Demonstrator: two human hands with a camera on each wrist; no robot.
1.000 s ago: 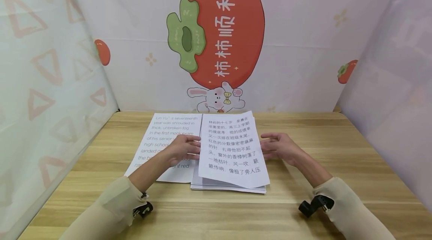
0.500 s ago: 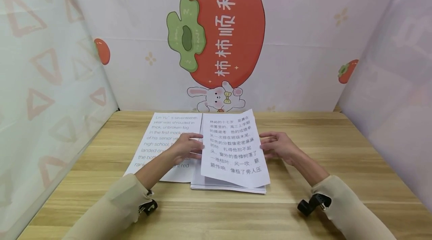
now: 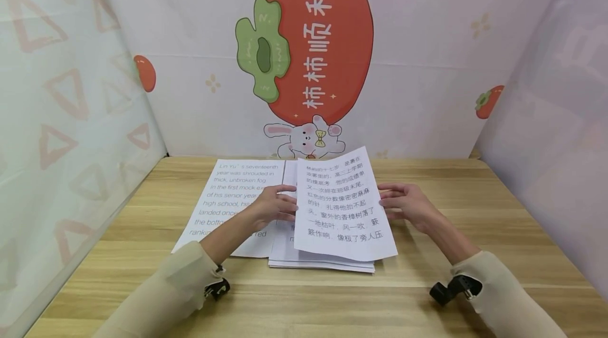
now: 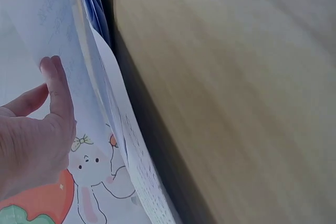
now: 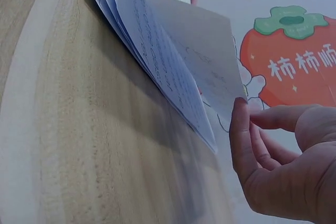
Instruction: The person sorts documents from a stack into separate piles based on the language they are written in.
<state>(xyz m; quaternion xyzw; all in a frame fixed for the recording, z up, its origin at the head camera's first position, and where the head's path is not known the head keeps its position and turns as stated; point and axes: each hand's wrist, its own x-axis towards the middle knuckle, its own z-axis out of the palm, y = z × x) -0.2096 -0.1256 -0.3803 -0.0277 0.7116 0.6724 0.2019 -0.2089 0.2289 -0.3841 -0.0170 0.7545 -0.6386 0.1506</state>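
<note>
A white sheet of paper (image 3: 342,206) printed with Chinese characters is raised above a stack of papers (image 3: 323,265), its surface slightly bowed. My left hand (image 3: 275,204) holds it by the left edge. On the opposite edge, my right hand (image 3: 410,208) pinches it with thumb and fingers; the right wrist view shows the lifted sheet (image 5: 205,38) meeting the fingertips. English print shows on the stack below, mostly covered by the sheet. To the left lies a page (image 3: 228,190) with large English text, partly hidden by my left forearm.
Everything lies on a wooden table (image 3: 361,306). Behind it hangs a white backdrop (image 3: 418,105) with a big red persimmon and a rabbit drawing. Pale curtain walls (image 3: 71,90) stand at both sides. Small black devices (image 3: 451,289) are strapped at both wrists.
The Chinese sheet has shifted right and slightly up from the stack, baring a strip of the English page beneath. Both hands moved right along with it.
</note>
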